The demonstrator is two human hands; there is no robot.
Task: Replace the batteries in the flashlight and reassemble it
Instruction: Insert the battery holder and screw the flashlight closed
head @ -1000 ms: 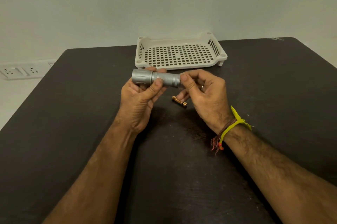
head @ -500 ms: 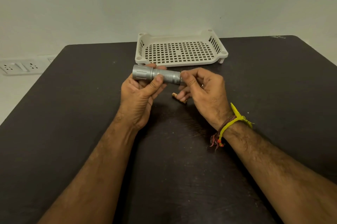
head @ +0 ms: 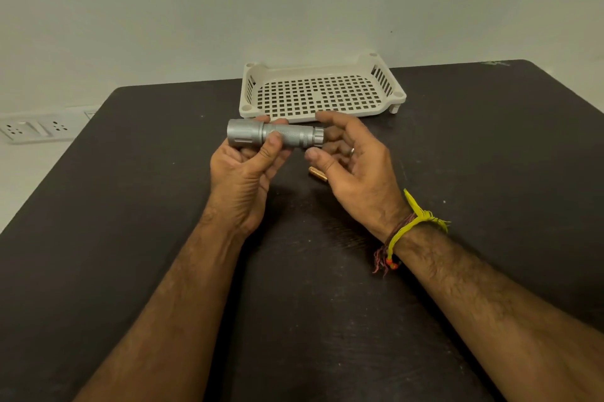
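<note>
- So, head view, only one angle here: silver flashlight (head: 276, 137) held level above the dark table (head: 130, 205), wide head end pointing left, ribbed tail cap at the right end.
- Gripped by the left hand (head: 243, 179) from below, thumb pressed on top of the knurled barrel, other fingers curled round the far side, tips just peeking over the top.
- Right hand (head: 353, 173) sitting at the flashlight's tail end, fingers loosely spread and relaxed, not really clamping anything. Index finger arched over the top of the tail cap, thumb just below it; can't tell if either actually touches the cap.
- Ring on one right-hand finger, yellow and brown threads (head: 403, 231) tied round the right wrist.
- Small copper-coloured battery (head: 316, 173) lying on the table below the flashlight's tail end, partly hidden behind the right thumb.
- Beige perforated plastic tray (head: 322, 92) just behind the flashlight, toward the wall, nothing showing inside it.
- White wall socket strip (head: 34, 130) way off to the left of the flashlight, past the table edge.
</note>
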